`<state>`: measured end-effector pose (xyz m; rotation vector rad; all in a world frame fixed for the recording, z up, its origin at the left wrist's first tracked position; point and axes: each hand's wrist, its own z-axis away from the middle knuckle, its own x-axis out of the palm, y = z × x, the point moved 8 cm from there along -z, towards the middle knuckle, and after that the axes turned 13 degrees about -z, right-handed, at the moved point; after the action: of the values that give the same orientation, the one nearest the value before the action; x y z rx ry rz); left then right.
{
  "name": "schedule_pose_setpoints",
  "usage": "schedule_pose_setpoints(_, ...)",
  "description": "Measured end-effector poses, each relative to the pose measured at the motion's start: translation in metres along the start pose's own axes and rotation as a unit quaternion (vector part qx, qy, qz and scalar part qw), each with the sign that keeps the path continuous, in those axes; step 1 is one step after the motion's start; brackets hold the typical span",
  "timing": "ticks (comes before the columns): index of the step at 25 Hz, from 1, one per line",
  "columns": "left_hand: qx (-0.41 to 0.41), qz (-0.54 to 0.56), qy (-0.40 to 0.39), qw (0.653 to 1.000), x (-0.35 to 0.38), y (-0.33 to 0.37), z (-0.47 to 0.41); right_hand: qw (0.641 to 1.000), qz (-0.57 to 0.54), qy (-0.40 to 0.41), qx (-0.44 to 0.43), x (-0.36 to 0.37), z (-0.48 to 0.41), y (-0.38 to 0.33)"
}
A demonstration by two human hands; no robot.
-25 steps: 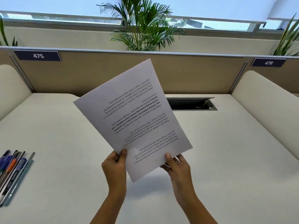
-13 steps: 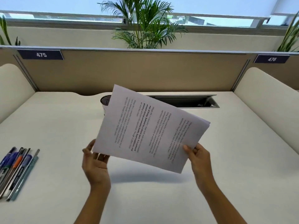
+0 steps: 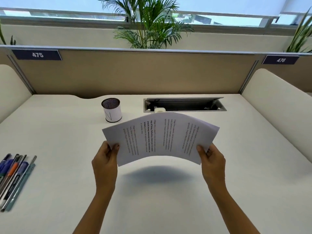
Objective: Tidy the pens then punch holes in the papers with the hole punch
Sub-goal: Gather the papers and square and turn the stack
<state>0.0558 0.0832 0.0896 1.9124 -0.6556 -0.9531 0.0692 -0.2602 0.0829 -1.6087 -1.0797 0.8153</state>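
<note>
Your left hand (image 3: 105, 159) now pinches the papers (image 3: 160, 137) too, like your right hand (image 3: 212, 160). They hang sideways, bent up, low over the desk (image 3: 67, 132). That looks good for punching, but the pens (image 3: 13, 173) lie outside the cup (image 3: 111, 112).

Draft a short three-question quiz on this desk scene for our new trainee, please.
1. True or false: the papers lie flat on the desk.
2. Where are the pens? A. in the left hand; B. in a row at the desk's left edge; C. in the right hand.
3. Fill in: the papers are held by ___ hands.
Key: 1 false, they are held bowed upward above the desk; 2 B; 3 both, one at each end.
</note>
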Motion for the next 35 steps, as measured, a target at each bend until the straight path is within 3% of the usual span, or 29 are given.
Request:
schedule_pose_setpoints(3,-0.011,0.004,0.012,1.0,0.007,-0.01,0.014,1.0,-0.002,0.015,0.005,-0.001,0.011,0.016)
schedule_pose_setpoints(8,-0.06,-0.07,-0.047,0.995,0.031,-0.048,0.036,0.996,0.018,0.02,0.086,0.0,0.03,0.062)
schedule_pose_setpoints(13,-0.026,-0.065,-0.014,0.997,0.024,-0.04,0.031,0.997,0.029,0.025,0.073,-0.004,0.025,0.063)
schedule_pose_setpoints(18,-0.065,-0.087,-0.064,0.992,0.036,-0.056,0.043,0.994,0.039,0.013,0.105,-0.003,0.03,0.074)
schedule_pose_setpoints(29,-0.067,-0.126,-0.062,0.988,0.026,-0.053,0.045,0.991,0.047,0.008,0.125,-0.007,0.028,0.074)
schedule_pose_setpoints(33,-0.104,-0.15,-0.052,0.982,0.015,-0.054,0.035,0.984,0.012,0.044,0.17,-0.019,0.025,0.07)
schedule_pose_setpoints(35,-0.128,-0.131,-0.058,0.981,0.013,-0.051,0.035,0.968,-0.074,0.072,0.23,-0.021,0.032,0.072)
